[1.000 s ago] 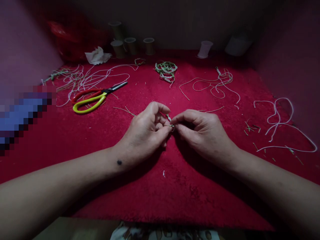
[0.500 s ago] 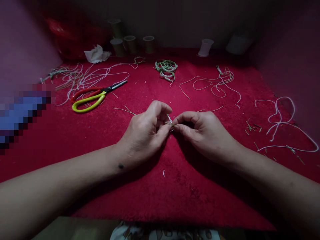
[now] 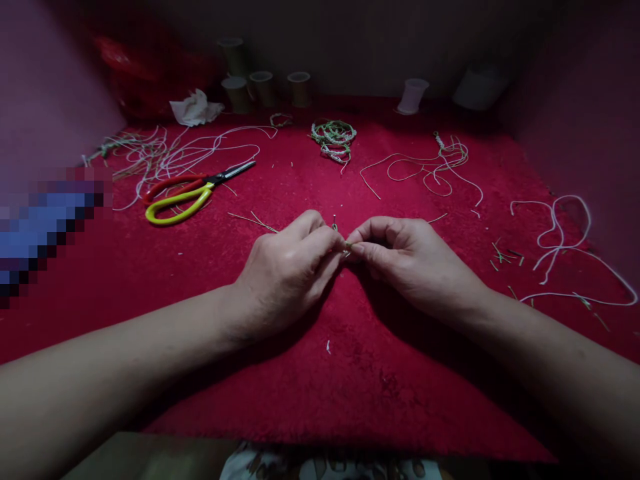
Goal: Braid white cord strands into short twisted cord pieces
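Over the middle of the red cloth, my left hand and my right hand meet fingertip to fingertip. Both pinch a thin green cord, most of it covered by the fingers. A small loop of braided cord pokes up just behind the left fingertips. Thin loose cord ends stick out beyond the left hand, and another end shows past the right. How the strands cross between the fingers is too small to make out.
Scissors with red and yellow handles lie at left, beside tangled white cords. Finished green-and-white braids are piled at the back. Thread spools and a white spool stand behind. More cord and clippings lie right.
My left thumb and index finger have closed down onto the cord, the raised index finger coming lower. The right hand keeps its pinch, shifted very slightly.
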The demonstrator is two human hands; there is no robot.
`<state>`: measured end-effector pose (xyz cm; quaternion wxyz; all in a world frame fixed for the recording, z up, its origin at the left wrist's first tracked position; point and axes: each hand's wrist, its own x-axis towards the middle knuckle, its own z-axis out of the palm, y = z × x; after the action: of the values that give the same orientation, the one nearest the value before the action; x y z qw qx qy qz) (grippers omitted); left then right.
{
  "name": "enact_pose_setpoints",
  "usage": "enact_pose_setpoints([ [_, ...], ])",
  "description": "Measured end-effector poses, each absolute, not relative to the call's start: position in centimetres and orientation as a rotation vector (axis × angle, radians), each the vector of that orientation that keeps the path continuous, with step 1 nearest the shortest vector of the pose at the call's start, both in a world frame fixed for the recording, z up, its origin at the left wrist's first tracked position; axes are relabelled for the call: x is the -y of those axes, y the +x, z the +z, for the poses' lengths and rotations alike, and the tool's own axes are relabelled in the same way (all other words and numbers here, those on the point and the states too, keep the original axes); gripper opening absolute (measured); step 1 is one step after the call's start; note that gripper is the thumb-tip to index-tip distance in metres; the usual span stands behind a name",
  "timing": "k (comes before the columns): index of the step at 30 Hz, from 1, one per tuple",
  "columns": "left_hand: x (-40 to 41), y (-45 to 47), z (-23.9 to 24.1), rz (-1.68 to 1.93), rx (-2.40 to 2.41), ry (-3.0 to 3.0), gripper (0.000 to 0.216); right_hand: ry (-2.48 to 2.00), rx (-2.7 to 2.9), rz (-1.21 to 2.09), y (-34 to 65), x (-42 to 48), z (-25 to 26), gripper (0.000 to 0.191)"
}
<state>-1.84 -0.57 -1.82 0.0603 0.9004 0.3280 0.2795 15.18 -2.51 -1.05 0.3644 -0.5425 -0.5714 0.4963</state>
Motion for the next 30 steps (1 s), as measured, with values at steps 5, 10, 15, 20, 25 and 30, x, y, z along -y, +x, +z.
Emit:
enact_pose_setpoints([
  [5,0.32,-1.63,-2.27,0.801,-1.021,2.737,0.013,-1.391,1.448,1.29,15.15,2.51,-1.27,0.005],
  [10,0.35,-1.37,-2.24,0.768,-1.039,2.715,0.01,-1.387,1.441,1.296,15.14,2.47,-1.33,0.005],
  [15,0.36,-1.32,-2.3,0.756,-1.064,2.693,0.011,-1.364,1.416,1.29,15.17,2.41,-1.58,0.004],
  [20,0.27,-1.23,-2.32,0.761,-1.07,2.653,0.01,-1.331,1.401,1.3,15.26,2.33,-1.78,0.005],
  [25,0.13,-1.29,-2.41,0.77,-1.048,2.641,0.009,-1.319,1.349,1.345,15.19,2.36,-1.75,0.006],
  [30,0.02,-1.1,-2.19,0.788,-1.007,2.601,0.008,-1.315,1.335,1.374,15.14,2.32,-1.68,0.005],
])
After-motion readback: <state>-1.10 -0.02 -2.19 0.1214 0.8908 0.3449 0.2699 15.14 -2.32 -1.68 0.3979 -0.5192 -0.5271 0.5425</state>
